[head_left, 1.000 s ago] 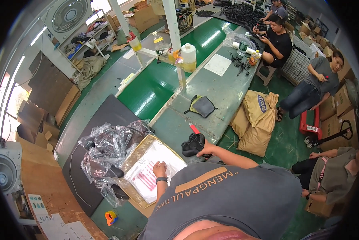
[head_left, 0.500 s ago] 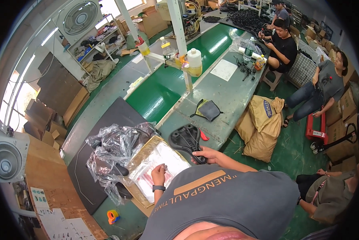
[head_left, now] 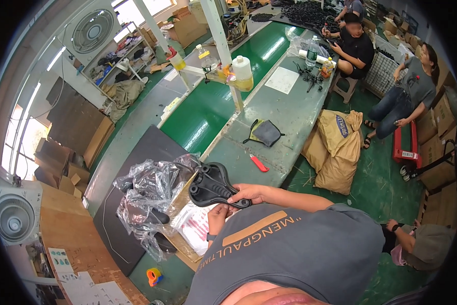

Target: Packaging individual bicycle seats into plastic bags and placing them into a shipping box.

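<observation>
In the head view, a black bicycle saddle (head_left: 213, 185) is held over the near end of the tabletop (head_left: 289, 117), above an open cardboard box (head_left: 187, 231). The right hand (head_left: 248, 193) is closed on the saddle's narrow nose; the left hand (head_left: 217, 216) pinches it from below. Crumpled clear plastic bags (head_left: 149, 195) lie just beside the box, and a red utility knife (head_left: 259, 163) lies near the tabletop's right edge.

Both hands grip a black bicycle saddle (head_left: 213, 185) (underside facing up): right hand (head_left: 248, 193) at its narrow end, left hand (head_left: 217, 213) below. Beneath lies an open cardboard box (head_left: 180, 239) beside crumpled plastic bags (head_left: 149, 190).
</observation>
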`<state>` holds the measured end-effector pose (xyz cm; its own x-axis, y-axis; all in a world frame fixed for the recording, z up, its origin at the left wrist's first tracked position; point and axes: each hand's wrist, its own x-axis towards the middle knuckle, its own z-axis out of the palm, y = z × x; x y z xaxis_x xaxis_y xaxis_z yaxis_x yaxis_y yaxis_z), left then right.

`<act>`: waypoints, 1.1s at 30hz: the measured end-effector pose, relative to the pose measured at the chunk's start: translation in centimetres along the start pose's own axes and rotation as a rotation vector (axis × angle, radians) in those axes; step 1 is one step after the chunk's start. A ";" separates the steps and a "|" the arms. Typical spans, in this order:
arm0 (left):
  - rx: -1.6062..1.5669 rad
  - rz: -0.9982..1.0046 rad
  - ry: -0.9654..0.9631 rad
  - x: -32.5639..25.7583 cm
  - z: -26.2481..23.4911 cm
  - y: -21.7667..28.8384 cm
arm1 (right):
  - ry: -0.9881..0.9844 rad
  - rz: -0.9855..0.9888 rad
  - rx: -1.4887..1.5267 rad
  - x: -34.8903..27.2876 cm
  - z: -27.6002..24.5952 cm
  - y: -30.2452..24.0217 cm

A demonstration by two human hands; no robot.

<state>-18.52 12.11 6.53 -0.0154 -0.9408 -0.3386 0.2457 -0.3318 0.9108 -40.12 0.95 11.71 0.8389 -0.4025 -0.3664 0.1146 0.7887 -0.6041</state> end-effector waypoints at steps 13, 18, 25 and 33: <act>-0.297 0.059 0.173 -1.9 2.0 5.8 | 0.044 -0.272 0.104 -2.2 1.6 -2.4; -0.728 0.282 0.080 -2.3 -1.8 8.2 | 0.150 -0.397 0.070 -4.9 0.0 -3.6; -0.567 0.146 0.084 -3.8 -3.5 11.2 | 0.126 -0.460 0.060 -8.5 -1.5 -2.6; -0.103 0.248 0.408 2.0 0.9 11.8 | 0.311 -0.496 -0.955 -9.7 1.8 -3.1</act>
<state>-16.49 6.22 16.80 0.4320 -0.8798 -0.1983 0.2890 -0.0732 0.9545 -47.62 3.23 18.46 0.6287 -0.7775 -0.0145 -0.1679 -0.1175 -0.9788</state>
